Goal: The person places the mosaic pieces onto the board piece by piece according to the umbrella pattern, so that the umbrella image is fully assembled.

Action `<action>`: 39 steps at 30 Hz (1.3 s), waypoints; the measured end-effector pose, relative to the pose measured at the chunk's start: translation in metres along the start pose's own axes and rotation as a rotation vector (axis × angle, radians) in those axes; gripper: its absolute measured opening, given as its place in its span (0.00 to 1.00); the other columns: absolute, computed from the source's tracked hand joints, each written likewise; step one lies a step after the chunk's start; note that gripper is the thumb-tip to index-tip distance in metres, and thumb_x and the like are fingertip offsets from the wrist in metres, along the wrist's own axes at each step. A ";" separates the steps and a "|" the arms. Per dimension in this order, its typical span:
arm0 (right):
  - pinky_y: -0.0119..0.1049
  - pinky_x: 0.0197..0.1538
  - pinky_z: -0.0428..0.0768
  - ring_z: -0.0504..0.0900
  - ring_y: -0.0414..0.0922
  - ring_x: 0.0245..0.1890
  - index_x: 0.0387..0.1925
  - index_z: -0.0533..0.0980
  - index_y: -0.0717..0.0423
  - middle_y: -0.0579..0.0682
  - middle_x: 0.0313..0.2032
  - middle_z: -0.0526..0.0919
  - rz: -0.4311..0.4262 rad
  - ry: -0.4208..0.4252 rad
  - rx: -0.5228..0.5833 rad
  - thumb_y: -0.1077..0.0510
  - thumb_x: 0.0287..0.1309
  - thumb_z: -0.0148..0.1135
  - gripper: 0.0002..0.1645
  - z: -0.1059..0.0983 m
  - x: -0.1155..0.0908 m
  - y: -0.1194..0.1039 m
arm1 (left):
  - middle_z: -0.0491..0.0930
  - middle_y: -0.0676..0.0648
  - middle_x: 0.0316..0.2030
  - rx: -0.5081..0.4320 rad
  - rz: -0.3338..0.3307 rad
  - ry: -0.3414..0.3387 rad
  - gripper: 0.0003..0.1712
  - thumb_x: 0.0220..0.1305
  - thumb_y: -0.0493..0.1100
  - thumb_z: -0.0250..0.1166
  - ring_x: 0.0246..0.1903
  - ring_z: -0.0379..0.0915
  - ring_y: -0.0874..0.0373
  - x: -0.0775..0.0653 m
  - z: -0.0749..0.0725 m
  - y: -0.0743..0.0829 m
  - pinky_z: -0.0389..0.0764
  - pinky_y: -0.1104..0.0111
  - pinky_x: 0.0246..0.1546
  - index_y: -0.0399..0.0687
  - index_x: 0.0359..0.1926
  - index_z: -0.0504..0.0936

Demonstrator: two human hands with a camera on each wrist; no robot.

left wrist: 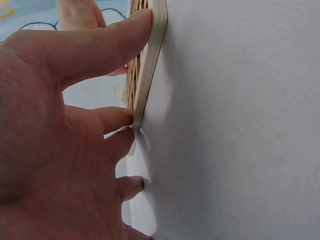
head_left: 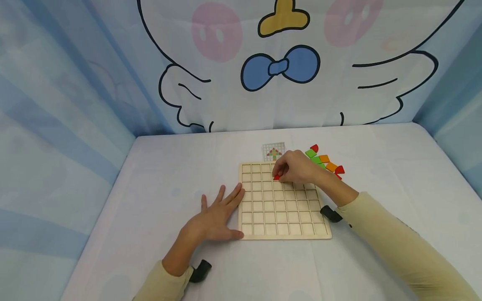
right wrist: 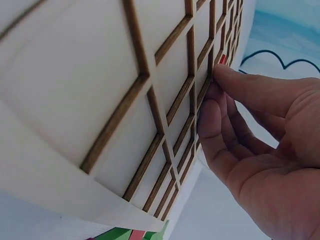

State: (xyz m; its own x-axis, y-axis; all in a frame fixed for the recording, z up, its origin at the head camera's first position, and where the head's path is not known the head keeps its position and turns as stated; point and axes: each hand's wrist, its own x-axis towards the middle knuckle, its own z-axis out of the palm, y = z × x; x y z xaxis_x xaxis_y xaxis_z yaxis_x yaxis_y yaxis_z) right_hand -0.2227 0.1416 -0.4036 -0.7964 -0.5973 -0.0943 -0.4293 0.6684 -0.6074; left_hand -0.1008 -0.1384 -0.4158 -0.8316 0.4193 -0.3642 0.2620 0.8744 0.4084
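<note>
A small red piece [head_left: 276,177] is located at the far part of a gridded wooden board [head_left: 269,205]; whether the grid is touched by it cannot be told. The piece is pinched by the right hand [head_left: 299,168], its grip narrowed to thumb and fingertips, a hold apparently suited to so small an object. The board's left edge and near-left corner are touched by the left hand [head_left: 216,218], its fingers spread and nothing grasped, presumably so that sliding is prevented. Just beyond the far edge, a pattern card [head_left: 273,151] is laid, probably for ready viewing. Loose coloured pieces [head_left: 324,158] are scattered on the surface [head_left: 150,200] near the far-right corner, seemingly within the right hand's reach.
</note>
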 end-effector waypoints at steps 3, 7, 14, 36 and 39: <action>0.35 0.41 0.82 0.82 0.41 0.32 0.35 0.89 0.56 0.47 0.31 0.89 0.003 -0.001 0.007 0.67 0.54 0.77 0.07 -0.001 0.000 0.001 | 0.36 0.60 0.84 0.000 0.004 0.001 0.64 0.58 0.59 0.76 0.83 0.27 0.41 0.001 -0.001 0.000 0.34 0.22 0.69 0.60 0.85 0.46; 0.35 0.41 0.82 0.82 0.41 0.32 0.35 0.89 0.55 0.47 0.31 0.89 0.022 -0.004 0.013 0.66 0.54 0.77 0.07 -0.002 0.000 0.000 | 0.36 0.60 0.84 -0.007 0.007 0.000 0.64 0.57 0.59 0.76 0.83 0.27 0.40 0.002 -0.001 -0.001 0.33 0.22 0.69 0.59 0.85 0.46; 0.37 0.41 0.83 0.83 0.40 0.32 0.36 0.89 0.53 0.46 0.30 0.87 0.024 0.018 0.016 0.66 0.52 0.77 0.09 -0.003 -0.001 -0.001 | 0.36 0.61 0.84 -0.031 -0.001 0.003 0.64 0.57 0.58 0.76 0.84 0.26 0.42 0.000 0.000 -0.002 0.31 0.23 0.70 0.60 0.85 0.46; 0.39 0.41 0.81 0.85 0.46 0.40 0.46 0.88 0.55 0.49 0.38 0.89 0.149 0.154 0.022 0.64 0.59 0.73 0.13 -0.038 -0.054 0.010 | 0.36 0.62 0.84 -0.025 -0.010 0.003 0.64 0.57 0.57 0.77 0.84 0.26 0.42 0.000 0.002 -0.001 0.32 0.24 0.71 0.61 0.85 0.46; 0.39 0.42 0.81 0.84 0.46 0.40 0.46 0.88 0.56 0.49 0.38 0.89 0.188 0.159 0.018 0.64 0.59 0.72 0.13 -0.039 -0.062 0.015 | 0.36 0.61 0.84 -0.022 -0.006 0.005 0.64 0.57 0.58 0.77 0.84 0.26 0.42 0.000 0.003 -0.001 0.32 0.24 0.71 0.60 0.85 0.46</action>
State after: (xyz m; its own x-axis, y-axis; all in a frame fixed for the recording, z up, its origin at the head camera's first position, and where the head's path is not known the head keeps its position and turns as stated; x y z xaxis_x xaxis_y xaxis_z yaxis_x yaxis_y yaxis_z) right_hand -0.1963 0.2062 -0.3759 -0.9192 -0.3851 -0.0824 -0.2608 0.7522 -0.6051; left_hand -0.1000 -0.1385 -0.4184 -0.8354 0.4130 -0.3626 0.2465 0.8713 0.4244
